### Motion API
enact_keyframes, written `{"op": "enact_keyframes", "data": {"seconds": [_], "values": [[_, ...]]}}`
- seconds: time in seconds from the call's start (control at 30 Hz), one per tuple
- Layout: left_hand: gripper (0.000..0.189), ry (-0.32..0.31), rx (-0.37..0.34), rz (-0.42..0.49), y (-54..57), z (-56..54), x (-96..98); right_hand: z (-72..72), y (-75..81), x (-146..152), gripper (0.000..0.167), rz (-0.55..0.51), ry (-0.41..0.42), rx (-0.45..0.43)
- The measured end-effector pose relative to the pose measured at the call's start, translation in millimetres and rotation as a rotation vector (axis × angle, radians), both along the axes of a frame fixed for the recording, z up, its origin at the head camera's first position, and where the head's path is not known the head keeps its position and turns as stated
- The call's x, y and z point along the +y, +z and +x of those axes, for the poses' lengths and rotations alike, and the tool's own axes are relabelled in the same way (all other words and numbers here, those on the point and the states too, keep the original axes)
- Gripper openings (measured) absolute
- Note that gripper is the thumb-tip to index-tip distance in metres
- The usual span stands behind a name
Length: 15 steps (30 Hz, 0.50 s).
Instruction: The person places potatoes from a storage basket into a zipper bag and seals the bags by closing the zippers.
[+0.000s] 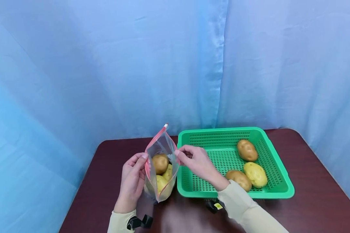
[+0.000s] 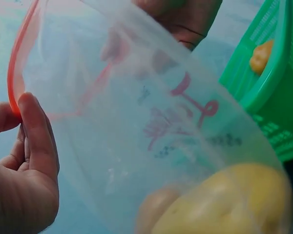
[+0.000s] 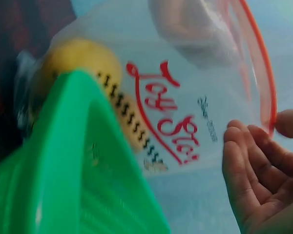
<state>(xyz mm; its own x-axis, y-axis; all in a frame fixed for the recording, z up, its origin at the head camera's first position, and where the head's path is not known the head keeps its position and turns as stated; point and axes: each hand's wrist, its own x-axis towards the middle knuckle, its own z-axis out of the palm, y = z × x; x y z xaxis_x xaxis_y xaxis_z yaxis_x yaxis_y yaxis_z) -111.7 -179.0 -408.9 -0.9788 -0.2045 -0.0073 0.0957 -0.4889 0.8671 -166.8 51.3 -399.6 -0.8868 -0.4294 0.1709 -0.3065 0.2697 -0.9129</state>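
A clear zip bag (image 1: 168, 191) with a red-edged mouth and a white slider at its far corner stands on the table, its mouth spread apart. My left hand (image 1: 133, 179) pinches the left edge of that mouth between thumb and fingers. On the opposite edge, my right hand (image 1: 199, 162) has the rim between thumb and forefinger. Inside the bag lie a brown potato (image 1: 160, 163) and yellow potatoes (image 1: 161, 183). Red lettering and a line of small black marks show on the bag's side in the right wrist view, where a yellow potato (image 3: 85, 61) bulges at the bottom.
Right beside the bag stands a green perforated basket (image 1: 221, 130), its near rim under my right forearm. It holds two brown potatoes (image 1: 247, 150) and a yellow potato (image 1: 255, 174) toward its right side. A blue curtain (image 1: 175, 64) hangs behind the dark table (image 1: 105, 181).
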Motion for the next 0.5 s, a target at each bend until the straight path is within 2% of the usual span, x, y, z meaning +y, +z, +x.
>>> {"op": "enact_keyframes", "data": {"seconds": [0.17, 0.5], "values": [[0.016, -0.028, 0.013, 0.022, -3.8, 2.0, 2.0, 7.6, -0.2, 22, 0.031, 0.097, -0.028, 0.048], [0.017, -0.005, 0.023, 0.045, -6.3, 6.4, -0.5, 12.4, -1.3, 84, 0.042, 0.332, -0.057, 0.209]]}}
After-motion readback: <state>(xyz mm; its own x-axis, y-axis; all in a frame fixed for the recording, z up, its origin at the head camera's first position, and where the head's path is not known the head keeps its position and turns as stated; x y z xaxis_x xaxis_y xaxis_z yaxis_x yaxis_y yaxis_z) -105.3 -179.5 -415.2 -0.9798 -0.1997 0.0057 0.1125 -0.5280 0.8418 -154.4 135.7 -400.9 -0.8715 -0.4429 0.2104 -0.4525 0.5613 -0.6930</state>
